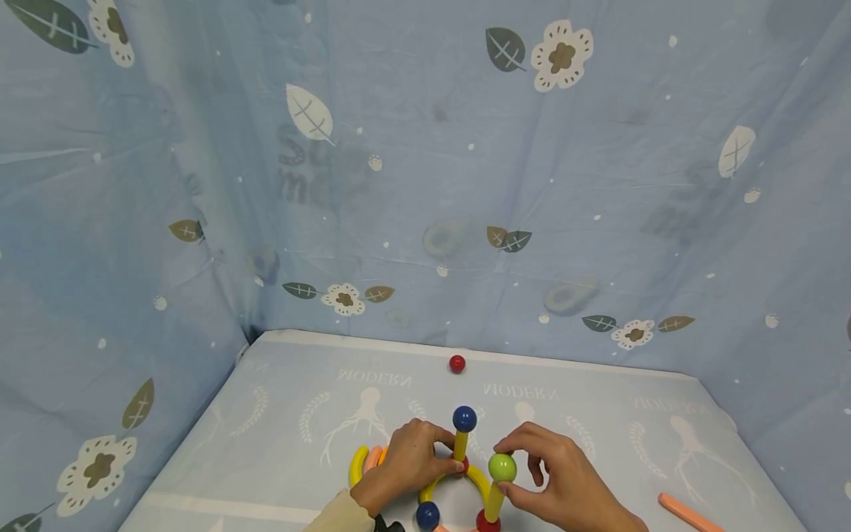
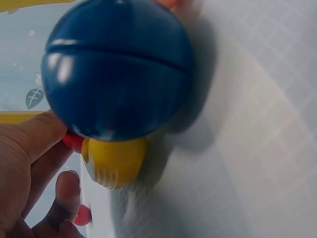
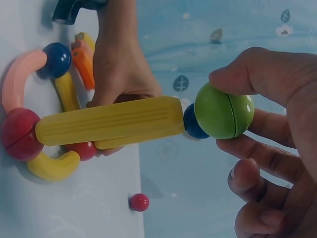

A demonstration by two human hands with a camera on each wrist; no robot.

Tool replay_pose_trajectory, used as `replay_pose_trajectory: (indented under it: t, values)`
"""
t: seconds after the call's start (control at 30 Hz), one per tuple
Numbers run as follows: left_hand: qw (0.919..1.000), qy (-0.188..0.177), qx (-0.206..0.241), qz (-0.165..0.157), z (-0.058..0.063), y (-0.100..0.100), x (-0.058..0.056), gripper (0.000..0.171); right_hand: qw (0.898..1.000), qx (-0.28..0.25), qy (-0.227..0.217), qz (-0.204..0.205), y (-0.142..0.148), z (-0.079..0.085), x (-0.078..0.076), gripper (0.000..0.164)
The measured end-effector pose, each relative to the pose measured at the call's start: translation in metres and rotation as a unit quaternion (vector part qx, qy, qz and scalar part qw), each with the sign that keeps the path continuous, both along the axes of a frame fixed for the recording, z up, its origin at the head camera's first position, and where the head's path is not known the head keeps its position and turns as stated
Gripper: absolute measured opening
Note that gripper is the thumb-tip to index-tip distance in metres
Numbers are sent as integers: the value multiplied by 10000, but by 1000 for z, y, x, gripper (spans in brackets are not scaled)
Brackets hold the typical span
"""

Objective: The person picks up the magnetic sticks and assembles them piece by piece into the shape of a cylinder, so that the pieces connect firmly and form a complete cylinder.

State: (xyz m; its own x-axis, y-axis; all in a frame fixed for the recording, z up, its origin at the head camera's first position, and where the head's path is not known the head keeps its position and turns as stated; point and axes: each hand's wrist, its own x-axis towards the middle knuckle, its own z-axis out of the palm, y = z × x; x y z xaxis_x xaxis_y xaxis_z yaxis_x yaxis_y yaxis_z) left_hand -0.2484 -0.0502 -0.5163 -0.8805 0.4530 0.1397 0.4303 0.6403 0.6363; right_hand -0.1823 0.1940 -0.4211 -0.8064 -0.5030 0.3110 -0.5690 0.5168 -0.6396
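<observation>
Between thumb and fingers of my right hand [image 1: 565, 473] is a green ball [image 1: 502, 467], at the top end of an upright yellow stick [image 1: 494, 502]. The right wrist view shows a narrow gap between ball and stick. That stick rises from a red ball [image 1: 488, 521]. My left hand [image 1: 412, 456] pinches another red ball [image 1: 460, 464], which bears a second yellow stick [image 1: 461, 445] topped by a blue ball [image 1: 465, 419]. Curved yellow sticks [image 1: 478, 482], a pink curved stick [image 3: 20, 82] and a blue ball [image 1: 428, 515] join these in a ring on the table.
A loose red ball [image 1: 456, 363] lies near the table's back edge. On the right lies an orange straight stick [image 1: 690, 512]. Curved pieces, including a yellow one [image 1: 358, 465], lie left of my left hand. A patterned blue curtain [image 1: 425, 185] hangs behind the table [image 1: 286, 414].
</observation>
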Motion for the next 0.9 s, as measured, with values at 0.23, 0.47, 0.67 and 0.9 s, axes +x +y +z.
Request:
replay_pose_trajectory:
  t: [0.23,0.47,0.67,0.9]
  values:
    - [10000,30,-51,35,0,1,1,27,10000,18,-53,69,3,-3,1,27]
    - [10000,-15,-65,57,0,1,1,26,10000,48,-64,31,5,-6,1,28]
    - [9999,-11,-133,76,0,1,1,26,9991,121,-395,-80,11,-11,3,41]
    - [9999,12,-96,85,1,1,1,25,9945,-277,-995,-144,18,-43,4,46]
